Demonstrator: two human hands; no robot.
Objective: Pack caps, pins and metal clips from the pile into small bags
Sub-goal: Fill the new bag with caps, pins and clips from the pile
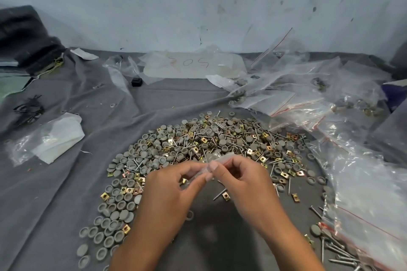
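We see both hands meeting over the pile point(198, 152) of grey caps, pins and brass clips. The left hand point(169, 185) and the right hand point(240, 179) each curl their fingers point(212, 165) to pinch a small clear bag point(217, 159) between them, just above the heap. The pile lies on a grey cloth point(66, 182) covering the worktop. More clear bags point(308, 99) lie heaped at the right, near the pile.

Bare cloth point(215, 233) inside pile point(198, 138)
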